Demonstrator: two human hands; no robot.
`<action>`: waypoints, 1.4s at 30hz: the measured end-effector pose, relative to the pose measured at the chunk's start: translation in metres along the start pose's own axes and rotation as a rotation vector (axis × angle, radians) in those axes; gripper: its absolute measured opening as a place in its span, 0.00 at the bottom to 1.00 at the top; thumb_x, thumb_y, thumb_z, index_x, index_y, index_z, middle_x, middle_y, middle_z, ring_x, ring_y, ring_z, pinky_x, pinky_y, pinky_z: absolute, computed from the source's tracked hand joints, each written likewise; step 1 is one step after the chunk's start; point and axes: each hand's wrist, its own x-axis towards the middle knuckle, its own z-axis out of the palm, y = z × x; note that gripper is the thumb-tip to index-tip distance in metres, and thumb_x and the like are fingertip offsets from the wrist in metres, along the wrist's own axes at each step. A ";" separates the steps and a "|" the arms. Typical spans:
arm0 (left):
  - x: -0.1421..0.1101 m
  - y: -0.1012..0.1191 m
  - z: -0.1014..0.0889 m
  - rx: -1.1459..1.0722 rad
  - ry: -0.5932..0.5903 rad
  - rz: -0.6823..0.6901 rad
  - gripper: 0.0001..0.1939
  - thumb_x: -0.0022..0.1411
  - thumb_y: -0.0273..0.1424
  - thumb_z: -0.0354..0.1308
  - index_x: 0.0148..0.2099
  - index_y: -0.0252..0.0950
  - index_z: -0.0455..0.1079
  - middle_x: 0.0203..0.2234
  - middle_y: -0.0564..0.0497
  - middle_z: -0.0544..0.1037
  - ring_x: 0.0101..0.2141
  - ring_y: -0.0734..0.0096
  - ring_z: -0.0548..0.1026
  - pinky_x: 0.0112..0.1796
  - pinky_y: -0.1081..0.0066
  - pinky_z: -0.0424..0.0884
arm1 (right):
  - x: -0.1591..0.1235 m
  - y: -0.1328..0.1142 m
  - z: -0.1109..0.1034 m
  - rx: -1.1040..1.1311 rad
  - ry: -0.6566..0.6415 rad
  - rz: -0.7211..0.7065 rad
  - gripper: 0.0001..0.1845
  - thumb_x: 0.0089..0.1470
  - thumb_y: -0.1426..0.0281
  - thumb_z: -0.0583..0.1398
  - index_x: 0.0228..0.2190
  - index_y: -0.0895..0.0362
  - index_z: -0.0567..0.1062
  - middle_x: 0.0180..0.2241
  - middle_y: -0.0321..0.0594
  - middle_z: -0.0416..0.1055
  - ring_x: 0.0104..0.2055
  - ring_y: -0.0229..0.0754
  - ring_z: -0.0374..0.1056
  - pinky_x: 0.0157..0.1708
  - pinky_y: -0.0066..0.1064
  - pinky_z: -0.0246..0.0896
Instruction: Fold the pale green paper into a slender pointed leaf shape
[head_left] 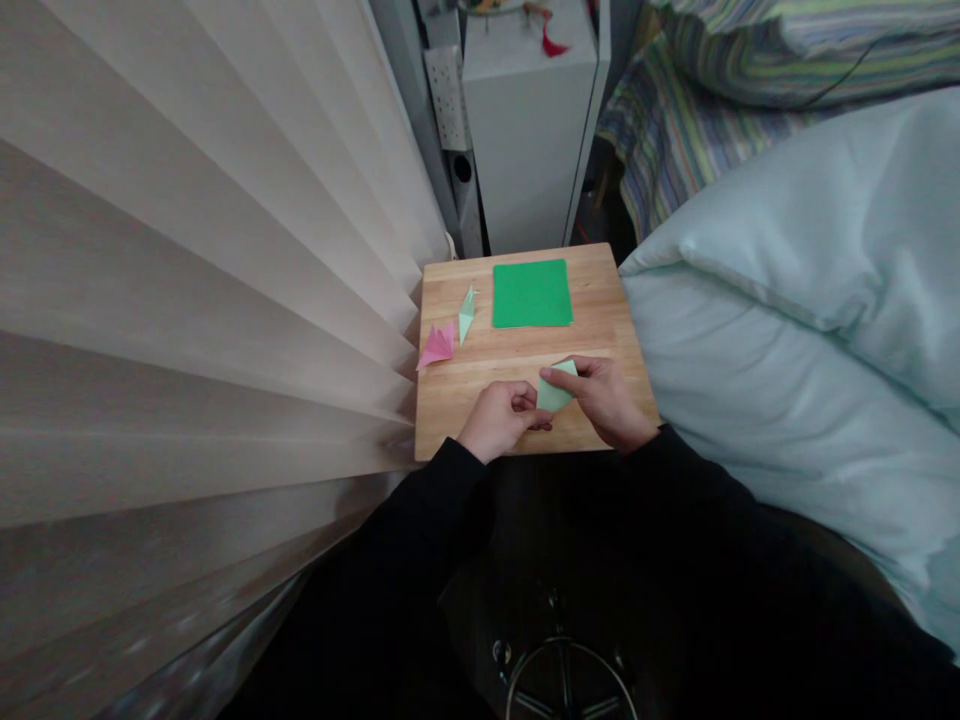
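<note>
A small folded piece of light green origami paper (553, 398) is held up just above the near part of the wooden board. My right hand (604, 398) pinches its upper right side between thumb and fingers. My left hand (504, 416) has its thumb and curled fingers closed on the lower left corner. Farther off on the board lie a pale green folded paper crane (466, 316) and a pink folded paper crane (438, 345), both to the left. Behind my hands rests a stack of green square paper (532, 294).
The small wooden board (465, 420) sits between a pleated pale curtain (300, 250) on the left and a light blue quilt (765, 330) on the right. A white cabinet (525, 150) stands behind it. Below is a round metal chair base (564, 665).
</note>
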 end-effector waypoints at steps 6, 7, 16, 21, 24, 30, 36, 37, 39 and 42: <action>-0.002 -0.002 0.000 0.057 0.067 0.087 0.16 0.49 0.30 0.74 0.25 0.34 0.68 0.22 0.50 0.80 0.26 0.69 0.80 0.29 0.73 0.69 | 0.010 0.004 -0.006 -0.012 0.143 -0.127 0.13 0.44 0.59 0.72 0.23 0.55 0.80 0.25 0.37 0.75 0.28 0.39 0.66 0.31 0.35 0.63; -0.003 -0.001 0.000 0.047 0.065 0.101 0.15 0.51 0.33 0.73 0.25 0.34 0.69 0.22 0.51 0.79 0.25 0.71 0.78 0.28 0.74 0.68 | 0.010 0.004 -0.006 -0.057 0.138 -0.152 0.13 0.44 0.59 0.72 0.24 0.55 0.80 0.25 0.38 0.76 0.28 0.40 0.68 0.32 0.36 0.64; 0.000 0.006 -0.006 -0.238 0.215 0.079 0.19 0.54 0.38 0.72 0.44 0.34 0.75 0.25 0.51 0.81 0.25 0.71 0.77 0.31 0.71 0.75 | 0.004 0.003 -0.004 -0.159 -0.038 -0.284 0.12 0.52 0.62 0.69 0.39 0.54 0.81 0.36 0.41 0.81 0.39 0.46 0.76 0.41 0.40 0.70; 0.002 0.009 -0.011 -0.363 0.272 0.087 0.16 0.57 0.32 0.67 0.48 0.37 0.78 0.26 0.52 0.81 0.25 0.72 0.78 0.30 0.72 0.74 | 0.001 0.000 -0.010 -0.272 -0.205 -0.290 0.12 0.57 0.60 0.66 0.39 0.53 0.83 0.40 0.43 0.82 0.41 0.47 0.75 0.45 0.43 0.70; -0.001 0.015 -0.013 -0.486 0.207 0.066 0.10 0.56 0.31 0.64 0.40 0.33 0.80 0.31 0.47 0.83 0.30 0.70 0.80 0.33 0.71 0.76 | 0.001 -0.002 -0.013 -0.163 -0.249 -0.226 0.16 0.52 0.59 0.69 0.41 0.54 0.84 0.40 0.43 0.82 0.43 0.48 0.76 0.48 0.44 0.70; -0.005 0.022 -0.014 -0.501 0.118 0.060 0.10 0.55 0.29 0.66 0.41 0.34 0.80 0.32 0.47 0.83 0.30 0.70 0.80 0.33 0.71 0.77 | 0.002 -0.006 -0.015 -0.034 -0.223 -0.112 0.17 0.47 0.59 0.72 0.37 0.55 0.83 0.40 0.43 0.82 0.42 0.46 0.76 0.49 0.44 0.71; -0.006 0.024 -0.014 -0.446 0.118 0.054 0.09 0.54 0.28 0.66 0.39 0.34 0.79 0.31 0.48 0.82 0.32 0.68 0.80 0.36 0.67 0.78 | 0.001 -0.007 -0.014 0.000 -0.216 -0.074 0.15 0.48 0.59 0.72 0.34 0.55 0.80 0.35 0.40 0.80 0.37 0.43 0.74 0.43 0.41 0.72; -0.006 0.023 -0.014 -0.434 0.124 0.053 0.09 0.53 0.28 0.67 0.38 0.34 0.80 0.30 0.49 0.81 0.32 0.69 0.80 0.36 0.68 0.78 | 0.001 -0.006 -0.013 -0.003 -0.212 -0.076 0.15 0.48 0.59 0.72 0.33 0.55 0.80 0.34 0.39 0.79 0.37 0.43 0.74 0.43 0.41 0.72; -0.005 0.021 -0.014 -0.395 0.125 0.059 0.10 0.50 0.28 0.69 0.37 0.34 0.80 0.29 0.50 0.81 0.30 0.70 0.79 0.34 0.70 0.76 | 0.000 -0.005 -0.012 -0.012 -0.206 -0.084 0.14 0.48 0.59 0.71 0.31 0.55 0.79 0.32 0.38 0.77 0.35 0.42 0.73 0.41 0.40 0.72; -0.003 0.017 -0.013 -0.307 0.124 0.080 0.11 0.50 0.34 0.72 0.34 0.33 0.77 0.28 0.50 0.81 0.29 0.73 0.77 0.33 0.71 0.75 | -0.001 -0.004 -0.009 -0.074 -0.183 -0.116 0.16 0.51 0.57 0.69 0.26 0.56 0.77 0.27 0.36 0.74 0.31 0.40 0.69 0.36 0.37 0.69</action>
